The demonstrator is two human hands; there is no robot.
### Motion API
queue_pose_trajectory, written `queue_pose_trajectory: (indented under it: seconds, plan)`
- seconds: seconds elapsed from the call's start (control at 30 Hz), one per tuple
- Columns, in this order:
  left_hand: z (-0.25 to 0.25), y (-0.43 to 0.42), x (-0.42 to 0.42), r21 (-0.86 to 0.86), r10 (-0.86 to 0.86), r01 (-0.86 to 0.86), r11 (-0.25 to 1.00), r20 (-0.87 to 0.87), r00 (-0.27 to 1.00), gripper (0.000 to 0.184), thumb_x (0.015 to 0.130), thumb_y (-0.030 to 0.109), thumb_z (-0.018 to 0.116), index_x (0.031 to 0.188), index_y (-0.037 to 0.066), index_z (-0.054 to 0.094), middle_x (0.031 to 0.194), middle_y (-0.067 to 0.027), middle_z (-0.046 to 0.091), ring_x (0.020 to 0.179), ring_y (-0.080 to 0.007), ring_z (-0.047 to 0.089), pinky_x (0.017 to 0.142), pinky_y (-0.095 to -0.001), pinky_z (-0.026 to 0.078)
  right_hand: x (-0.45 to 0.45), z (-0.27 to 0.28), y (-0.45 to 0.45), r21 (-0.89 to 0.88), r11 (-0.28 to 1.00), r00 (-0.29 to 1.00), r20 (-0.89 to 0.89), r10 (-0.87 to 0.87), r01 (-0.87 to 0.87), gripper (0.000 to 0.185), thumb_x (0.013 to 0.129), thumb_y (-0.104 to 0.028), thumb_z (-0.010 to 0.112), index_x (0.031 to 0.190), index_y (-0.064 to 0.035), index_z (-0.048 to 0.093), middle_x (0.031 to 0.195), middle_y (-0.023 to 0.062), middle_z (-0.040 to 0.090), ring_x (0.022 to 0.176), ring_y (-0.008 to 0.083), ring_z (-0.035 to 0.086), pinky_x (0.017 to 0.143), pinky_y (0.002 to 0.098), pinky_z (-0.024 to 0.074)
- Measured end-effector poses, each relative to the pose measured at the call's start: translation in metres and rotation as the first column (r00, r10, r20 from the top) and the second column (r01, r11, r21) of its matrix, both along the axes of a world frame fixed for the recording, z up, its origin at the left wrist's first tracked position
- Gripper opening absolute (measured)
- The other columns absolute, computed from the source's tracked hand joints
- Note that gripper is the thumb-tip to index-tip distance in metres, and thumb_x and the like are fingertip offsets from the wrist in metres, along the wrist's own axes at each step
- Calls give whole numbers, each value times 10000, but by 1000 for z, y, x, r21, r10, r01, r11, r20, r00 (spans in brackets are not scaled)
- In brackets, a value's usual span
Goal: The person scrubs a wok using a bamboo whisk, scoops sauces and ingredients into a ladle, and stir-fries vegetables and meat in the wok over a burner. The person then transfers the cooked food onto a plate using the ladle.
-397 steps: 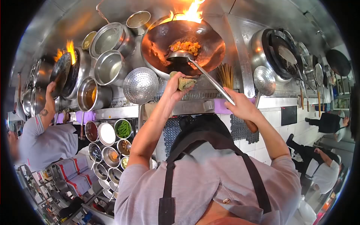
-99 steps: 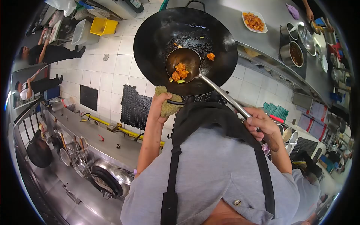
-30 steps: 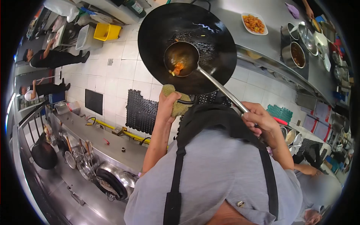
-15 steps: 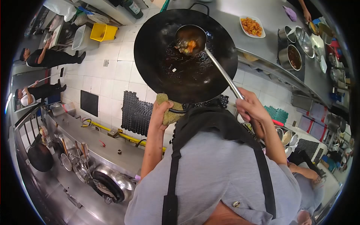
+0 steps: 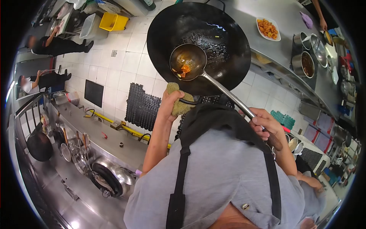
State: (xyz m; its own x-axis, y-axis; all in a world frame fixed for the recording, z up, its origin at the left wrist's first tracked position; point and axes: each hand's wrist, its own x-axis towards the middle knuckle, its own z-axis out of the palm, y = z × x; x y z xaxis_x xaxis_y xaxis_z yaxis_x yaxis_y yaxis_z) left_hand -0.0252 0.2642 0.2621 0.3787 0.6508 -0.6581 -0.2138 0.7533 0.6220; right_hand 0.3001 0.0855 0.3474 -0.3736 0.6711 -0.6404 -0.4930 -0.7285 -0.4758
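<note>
A large black wok with a glossy film of sauce inside hangs tilted in front of me. My left hand is closed round a folded green cloth, which wraps the wok's loop handle near my apron. With fingers wrapped on its long metal handle, my right hand holds a ladle. The ladle's bowl is over the left part of the wok and has a few orange food pieces and some sauce in it. A small pale scrap lies on the wok's far inner wall.
A white dish of orange food pieces stands on the steel counter. Beside it are a purple cloth and a pot of dark sauce. Another person's hand reaches in at top right. Two people stand at far left.
The ladle's bowl has come down and left within the wok, nearer to me. My right hand has moved down and right along with it. The wok appears further right and up in view.
</note>
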Motion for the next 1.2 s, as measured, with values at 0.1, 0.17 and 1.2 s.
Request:
queue_pose_trajectory:
  seconds: [0.1,0.17,1.2]
  plan:
    - [-1,-3,-4,-26,27,-27,999,0,1000,427,798,110,626,1191,2,501,964,-156,624,754,-270,686,585,-402,607,4,-8,-7,-80,993,972,-209,-105,90,481,986,-193,582,1407,8,468,633,-17,434,368,22,378,291,185,321]
    - [-2,-4,-4,-21,27,-26,999,14,1000,427,793,116,629,1183,-5,506,951,-162,629,736,-275,685,569,-401,606,1,-13,-5,-60,991,970,-203,-130,120,485,995,-197,571,1419,6,455,631,-25,422,376,17,386,302,194,329]
    - [-10,-10,-9,38,-10,10,999,-16,1000,388,806,76,622,1160,-24,502,976,-166,628,796,-266,693,653,-393,619,-7,-40,29,138,990,845,532,-54,-23,510,990,-111,513,1483,-26,412,623,-18,462,381,62,419,347,231,353]
